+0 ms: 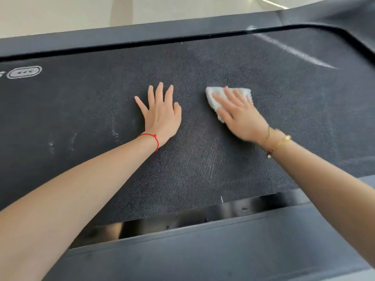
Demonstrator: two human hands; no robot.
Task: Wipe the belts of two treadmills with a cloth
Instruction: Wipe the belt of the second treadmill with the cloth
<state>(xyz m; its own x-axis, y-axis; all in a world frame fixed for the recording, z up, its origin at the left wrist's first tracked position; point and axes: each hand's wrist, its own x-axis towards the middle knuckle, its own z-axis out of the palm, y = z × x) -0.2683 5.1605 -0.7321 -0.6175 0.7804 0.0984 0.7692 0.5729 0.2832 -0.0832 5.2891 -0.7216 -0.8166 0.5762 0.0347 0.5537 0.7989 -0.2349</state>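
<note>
Fingers (229, 96) of the right hand (239, 116) lie flat and extended over a white cloth (213, 98), pressing rather than clutching it against the dark textured belt (203, 159) of a treadmill, near the middle of its width. Beside it, well clear of the cloth, the left hand (160, 114) rests palm-down with fingers spread and holding nothing, apparently to brace the person's weight and steady the belt during the wipe. Pale scuff marks (294, 51) streak the belt's far right corner, and fainter ones show at the left. A second treadmill is not in view.
</note>
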